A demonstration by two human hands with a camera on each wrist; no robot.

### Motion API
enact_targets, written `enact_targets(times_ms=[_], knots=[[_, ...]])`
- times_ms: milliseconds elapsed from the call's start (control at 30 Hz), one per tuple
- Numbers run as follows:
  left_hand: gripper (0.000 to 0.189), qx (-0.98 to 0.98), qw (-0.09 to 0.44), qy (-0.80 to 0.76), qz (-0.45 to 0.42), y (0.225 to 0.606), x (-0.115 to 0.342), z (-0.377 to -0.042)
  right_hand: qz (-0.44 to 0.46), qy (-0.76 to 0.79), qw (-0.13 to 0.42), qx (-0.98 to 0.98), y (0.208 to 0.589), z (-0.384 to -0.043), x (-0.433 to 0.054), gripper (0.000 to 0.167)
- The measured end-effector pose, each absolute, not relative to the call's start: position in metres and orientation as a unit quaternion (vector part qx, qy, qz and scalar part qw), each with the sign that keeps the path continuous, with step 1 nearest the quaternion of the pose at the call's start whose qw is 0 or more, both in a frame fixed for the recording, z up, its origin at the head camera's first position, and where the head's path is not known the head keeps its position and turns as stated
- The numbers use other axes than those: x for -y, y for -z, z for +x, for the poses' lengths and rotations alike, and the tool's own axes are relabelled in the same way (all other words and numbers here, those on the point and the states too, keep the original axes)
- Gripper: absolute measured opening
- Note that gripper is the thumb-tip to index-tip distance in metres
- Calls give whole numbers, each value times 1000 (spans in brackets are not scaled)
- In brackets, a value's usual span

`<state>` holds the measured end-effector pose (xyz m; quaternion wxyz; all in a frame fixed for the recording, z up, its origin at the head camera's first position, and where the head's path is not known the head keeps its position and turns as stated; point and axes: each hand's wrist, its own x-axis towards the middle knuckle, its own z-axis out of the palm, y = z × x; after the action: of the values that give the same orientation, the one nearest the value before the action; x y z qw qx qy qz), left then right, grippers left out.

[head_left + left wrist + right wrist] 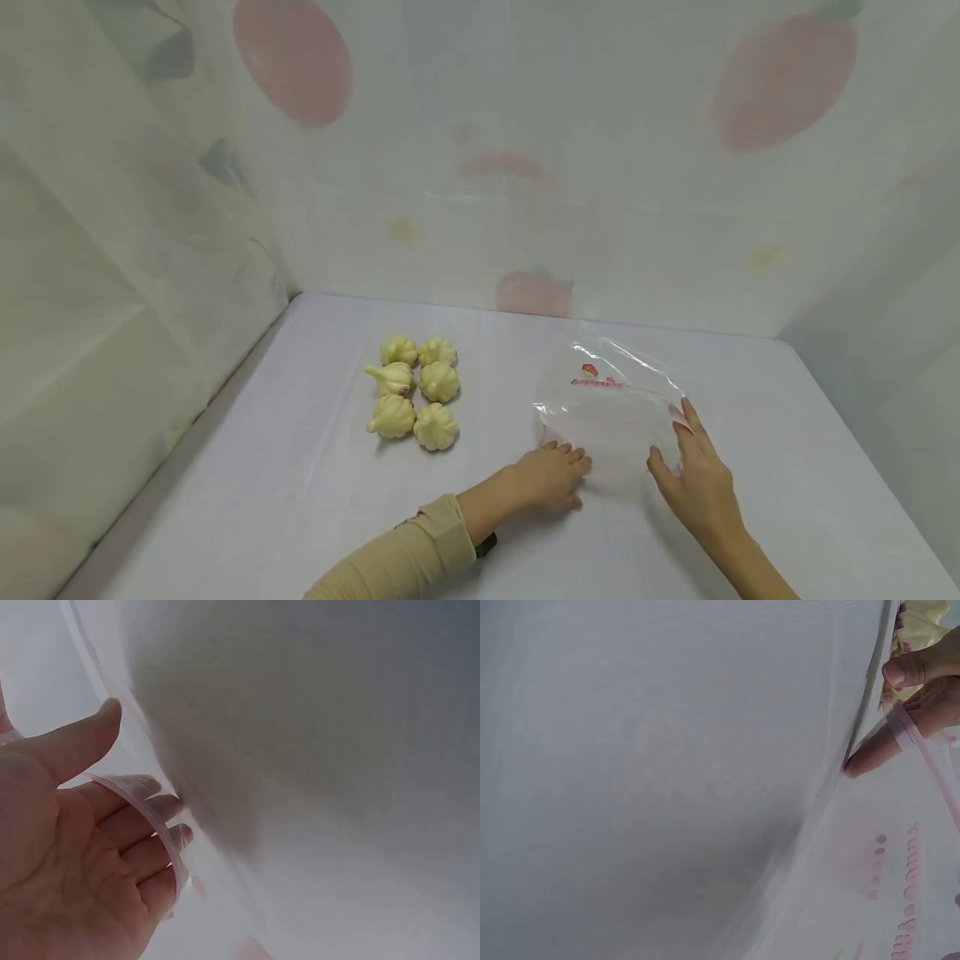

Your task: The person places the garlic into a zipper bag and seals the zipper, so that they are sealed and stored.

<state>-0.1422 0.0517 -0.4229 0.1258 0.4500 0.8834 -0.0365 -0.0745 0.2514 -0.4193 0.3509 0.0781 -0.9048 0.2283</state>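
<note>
A clear plastic bag [622,425] with red print and a pink-edged mouth lies on the white table between both hands. At the bag's near left side is my left hand [555,477], palm down. In the left wrist view, the left hand [82,847] has its fingers extended behind the pink strip [161,825], thumb apart. My right hand [701,487] is at the bag's right side, thumb and fingers spread. In the right wrist view, the pink strip [907,731] crosses a finger of the right hand [926,694]; most of that hand is out of frame.
Several pale garlic bulbs [438,382] sit in two columns left of the bag. White sheets with fruit prints form the back wall [637,233] and both sides. The white tabletop [315,500] extends around the bag. A dark wrist strap [486,545] shows by the left cuff.
</note>
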Motion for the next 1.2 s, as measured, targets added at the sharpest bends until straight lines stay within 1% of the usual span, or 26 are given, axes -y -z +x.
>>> enact_targets(times_ms=[200, 400, 667, 933, 1067, 1200], knots=[[69, -881, 135, 40, 451, 423, -52, -142, 70, -236, 327, 912, 422, -79, -252, 67], [71, -878, 135, 47, 458, 423, -51, -143, 69, -224, 307, 922, 421, -81, -253, 76], [68, -877, 123, 53, 461, 420, -53, -142, 64, -197, 301, 931, 418, -83, -253, 77], [59, -866, 58, 51, 494, 421, -49, -141, 58, -179, 305, 933, 416, -82, -250, 79], [58, -866, 59, 51, 493, 421, -47, -140, 64, -170, 311, 933, 415, -83, -249, 80], [59, -866, 83, 34, 492, 422, -46, -139, 67, -166, 313, 933, 414, -84, -248, 81]])
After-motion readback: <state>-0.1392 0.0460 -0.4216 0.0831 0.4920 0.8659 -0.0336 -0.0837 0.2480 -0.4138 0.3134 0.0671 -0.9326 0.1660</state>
